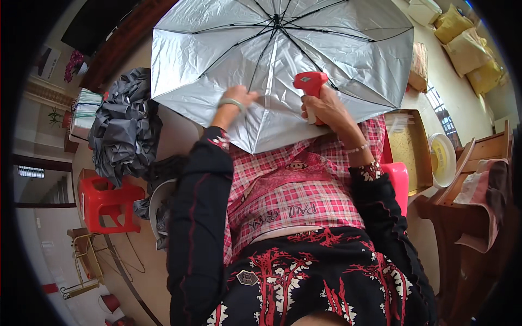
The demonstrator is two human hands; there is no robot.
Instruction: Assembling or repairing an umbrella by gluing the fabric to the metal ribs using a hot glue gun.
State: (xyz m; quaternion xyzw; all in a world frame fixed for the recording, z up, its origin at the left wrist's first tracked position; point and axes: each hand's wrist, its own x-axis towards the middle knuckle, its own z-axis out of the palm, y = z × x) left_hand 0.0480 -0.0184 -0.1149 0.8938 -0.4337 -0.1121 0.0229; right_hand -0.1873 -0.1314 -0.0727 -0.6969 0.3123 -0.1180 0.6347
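An opened umbrella [212, 54] with silver lining and dark ribs spreads before me, its inside facing me and its near edge over my lap. My left hand [238, 99], slightly blurred, is closed at a rib and the silver cloth left of the middle. In my right hand [328, 107] is a red gun-shaped tool [310, 81] with a pale lower part, my fingers wrapped round its grip. The tool is in front of the lining, right of my left hand; whether its tip touches the cloth I cannot tell. A red plaid apron [293, 201] covers my lap.
On the left lies a heap of crumpled dark cloth [126, 125], above a red plastic stool [103, 204]. At right are a shallow gold-coloured box [409, 155], a white bucket [443, 160] and a wooden chair [462, 206]. Several yellowish sacks [467, 51] lie far right.
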